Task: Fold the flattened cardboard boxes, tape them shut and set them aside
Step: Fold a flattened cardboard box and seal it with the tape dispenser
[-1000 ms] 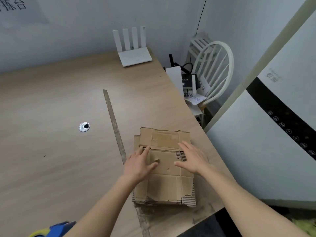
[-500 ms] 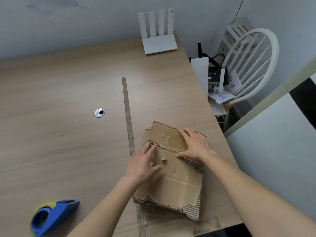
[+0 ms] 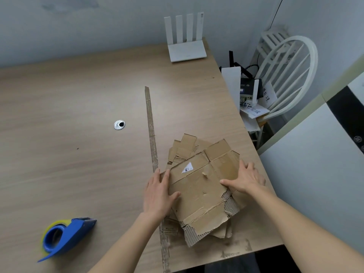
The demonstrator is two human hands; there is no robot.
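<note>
The top flattened box (image 3: 199, 186) lies askew on a cardboard stack (image 3: 183, 148) at the desk's (image 3: 78, 95) near right edge. Left hand (image 3: 157, 194) and right hand (image 3: 245, 179) grip its opposite sides. A tape dispenser (image 3: 65, 236) sits well left.

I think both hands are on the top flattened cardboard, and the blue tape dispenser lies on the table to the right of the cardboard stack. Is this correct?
Not quite. The head view shows the tape dispenser lying on the table to the left of the cardboard stack, not the right. The rest holds: the left hand and the right hand are both on the top cardboard.
</note>
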